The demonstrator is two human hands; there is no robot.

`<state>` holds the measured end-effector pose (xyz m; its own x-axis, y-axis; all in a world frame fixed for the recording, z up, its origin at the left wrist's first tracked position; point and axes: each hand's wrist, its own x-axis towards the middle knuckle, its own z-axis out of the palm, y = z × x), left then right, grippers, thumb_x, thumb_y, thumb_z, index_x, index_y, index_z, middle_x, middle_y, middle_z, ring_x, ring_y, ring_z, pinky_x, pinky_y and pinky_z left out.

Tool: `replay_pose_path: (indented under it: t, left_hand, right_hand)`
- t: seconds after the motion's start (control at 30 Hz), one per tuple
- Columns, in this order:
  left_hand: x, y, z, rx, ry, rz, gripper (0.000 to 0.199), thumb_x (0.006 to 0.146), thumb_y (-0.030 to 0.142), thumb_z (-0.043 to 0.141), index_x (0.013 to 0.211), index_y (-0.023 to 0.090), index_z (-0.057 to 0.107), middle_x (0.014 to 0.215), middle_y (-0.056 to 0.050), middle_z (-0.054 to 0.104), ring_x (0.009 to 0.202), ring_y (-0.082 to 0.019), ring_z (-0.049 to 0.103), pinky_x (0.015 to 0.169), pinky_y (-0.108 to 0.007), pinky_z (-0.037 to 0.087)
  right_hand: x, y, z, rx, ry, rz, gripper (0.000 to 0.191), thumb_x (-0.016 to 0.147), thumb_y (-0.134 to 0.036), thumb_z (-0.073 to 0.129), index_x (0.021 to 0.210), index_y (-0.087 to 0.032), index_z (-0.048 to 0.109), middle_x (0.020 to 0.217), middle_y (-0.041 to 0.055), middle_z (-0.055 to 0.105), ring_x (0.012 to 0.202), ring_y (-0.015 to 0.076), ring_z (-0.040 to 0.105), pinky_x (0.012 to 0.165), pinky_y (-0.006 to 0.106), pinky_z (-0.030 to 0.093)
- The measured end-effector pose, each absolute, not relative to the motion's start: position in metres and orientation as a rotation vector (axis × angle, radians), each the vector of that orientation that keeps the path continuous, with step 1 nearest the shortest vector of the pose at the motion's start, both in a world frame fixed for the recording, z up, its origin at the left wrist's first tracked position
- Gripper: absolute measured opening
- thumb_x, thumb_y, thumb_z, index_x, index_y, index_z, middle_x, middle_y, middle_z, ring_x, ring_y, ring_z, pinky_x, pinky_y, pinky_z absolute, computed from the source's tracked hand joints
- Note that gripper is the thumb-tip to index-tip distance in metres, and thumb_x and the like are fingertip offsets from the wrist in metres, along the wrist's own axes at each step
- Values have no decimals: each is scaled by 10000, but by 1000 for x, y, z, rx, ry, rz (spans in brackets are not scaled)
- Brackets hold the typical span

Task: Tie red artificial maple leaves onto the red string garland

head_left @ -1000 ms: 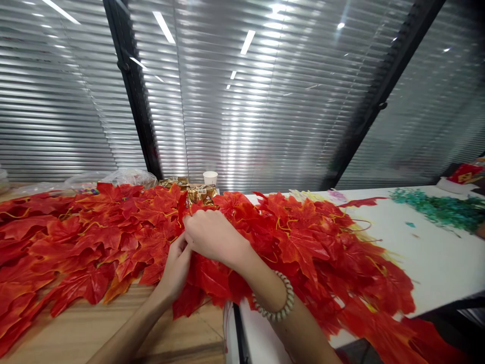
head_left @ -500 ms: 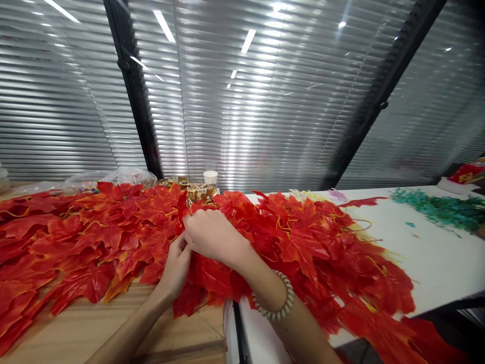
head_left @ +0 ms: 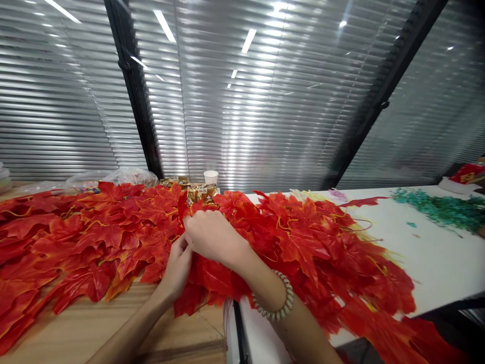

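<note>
Red and orange artificial maple leaves point(head_left: 98, 237) on thin yellow stems lie in a broad heap across both tables. At its middle, my left hand point(head_left: 180, 260) and my right hand point(head_left: 212, 233) meet, with the fingers of both closed. The right hand, with a beaded bracelet on its wrist, lies over the left fingertips and hides them. A red leaf point(head_left: 182, 206) stands up just beyond the right knuckles. What is pinched between the fingers is covered by the hands.
A paper cup point(head_left: 210, 177) and gold packets point(head_left: 202, 193) stand behind the heap. Clear plastic bags point(head_left: 131, 177) lie at the back left, teal foliage point(head_left: 439, 205) on the white table point(head_left: 447, 258) at right. A gap separates it from the wooden table point(head_left: 182, 336).
Almost nothing differs. Both hands stay together at the same spot among the leaves, and the view has shifted very slightly.
</note>
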<state>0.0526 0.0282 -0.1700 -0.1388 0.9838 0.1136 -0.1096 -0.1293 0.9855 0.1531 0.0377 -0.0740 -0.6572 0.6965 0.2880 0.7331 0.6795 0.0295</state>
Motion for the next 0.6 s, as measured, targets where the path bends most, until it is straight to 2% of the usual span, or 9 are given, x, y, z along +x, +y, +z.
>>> replay_pose_path:
  t: [0.27, 0.6]
  left_hand:
    - [54, 28, -172, 1105, 1143, 1455, 236, 586, 349, 646, 682, 146, 572, 742, -44, 660, 766, -213, 554, 648, -267, 432]
    - [54, 28, -171, 1107, 1165, 1444, 286, 588, 384, 654, 712, 135, 590, 766, -60, 665, 777, -222, 558, 660, -280, 441]
  right_hand:
    - [152, 38, -76, -1157, -2653, -192, 165, 755, -61, 444, 754, -110, 602, 712, 95, 624, 656, 217, 611, 486, 288, 395]
    - [152, 38, -77, -1159, -2648, -197, 153, 752, -57, 454, 743, -112, 597, 710, 93, 622, 651, 210, 610, 485, 281, 403]
